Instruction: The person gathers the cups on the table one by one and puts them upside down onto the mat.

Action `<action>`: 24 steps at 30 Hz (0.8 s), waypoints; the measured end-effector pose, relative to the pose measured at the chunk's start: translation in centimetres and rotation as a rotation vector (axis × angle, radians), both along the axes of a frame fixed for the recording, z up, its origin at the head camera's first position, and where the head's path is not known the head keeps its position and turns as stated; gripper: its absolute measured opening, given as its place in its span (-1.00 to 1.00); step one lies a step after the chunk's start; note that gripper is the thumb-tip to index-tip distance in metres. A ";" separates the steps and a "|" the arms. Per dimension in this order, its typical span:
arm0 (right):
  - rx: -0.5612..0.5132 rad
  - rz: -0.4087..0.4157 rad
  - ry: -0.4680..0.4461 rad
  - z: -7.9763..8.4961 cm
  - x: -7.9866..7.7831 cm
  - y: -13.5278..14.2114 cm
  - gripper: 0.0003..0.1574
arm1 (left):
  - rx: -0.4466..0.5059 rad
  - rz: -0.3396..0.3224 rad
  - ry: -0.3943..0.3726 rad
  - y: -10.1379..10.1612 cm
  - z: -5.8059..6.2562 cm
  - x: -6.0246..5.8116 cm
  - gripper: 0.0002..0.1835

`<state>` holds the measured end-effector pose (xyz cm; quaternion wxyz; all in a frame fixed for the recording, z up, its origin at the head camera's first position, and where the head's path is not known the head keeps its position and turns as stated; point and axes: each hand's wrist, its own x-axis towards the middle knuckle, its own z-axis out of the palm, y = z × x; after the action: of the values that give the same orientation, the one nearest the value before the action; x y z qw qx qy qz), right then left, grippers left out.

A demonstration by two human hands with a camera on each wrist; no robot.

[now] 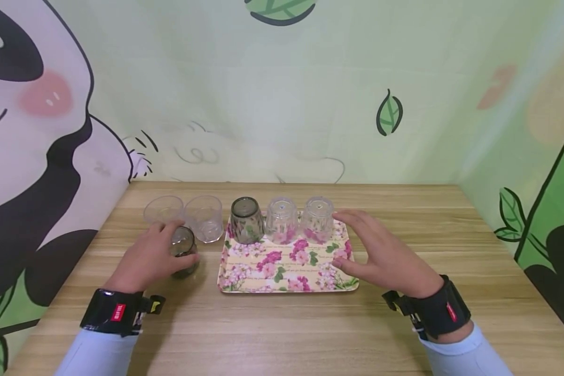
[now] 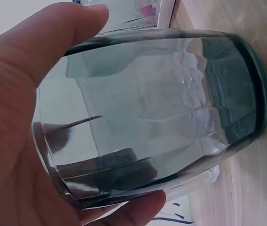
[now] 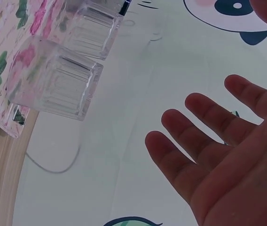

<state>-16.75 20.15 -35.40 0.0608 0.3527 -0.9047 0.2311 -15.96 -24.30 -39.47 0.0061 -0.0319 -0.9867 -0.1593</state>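
Note:
My left hand (image 1: 150, 256) grips a smoky grey glass tumbler (image 1: 184, 245) left of the floral tray (image 1: 282, 284). In the left wrist view this tumbler (image 2: 143, 113) has its rim toward my palm and its thick base toward the tabletop, with thumb and fingers on opposite sides. Along the tray's back stand another smoky tumbler (image 1: 247, 222) and two clear tumblers, one in the middle (image 1: 282, 222) and one at the right (image 1: 317, 222), all upside down. My right hand (image 1: 385, 253) hovers at the tray's right side, fingers spread, near the right clear tumbler and holding nothing.
Two clear glasses, one at far left (image 1: 162, 210) and one beside the tray (image 1: 206, 222), stand mouth up behind my left hand. The wooden tabletop (image 1: 282, 334) meets a panda-printed backdrop (image 1: 282, 120) at its back edge.

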 end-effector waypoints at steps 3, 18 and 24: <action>-0.001 0.004 0.001 -0.1 0.0 0.1 0.00 | -0.012 -0.002 0.016 0.0 0.0 0.1 0.05; 0.000 0.015 0.011 -0.2 0.0 0.1 -0.04 | 0.071 -0.062 0.293 1.8 2.0 1.2 -0.06; 0.000 0.026 0.017 -0.2 -0.1 0.1 -0.05 | 0.122 -0.124 0.405 2.7 2.2 1.3 -0.19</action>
<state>-16.84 20.26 -35.58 0.0654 0.3662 -0.8995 0.2290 -14.65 -21.55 -37.24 0.1963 -0.1235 -0.9500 -0.2091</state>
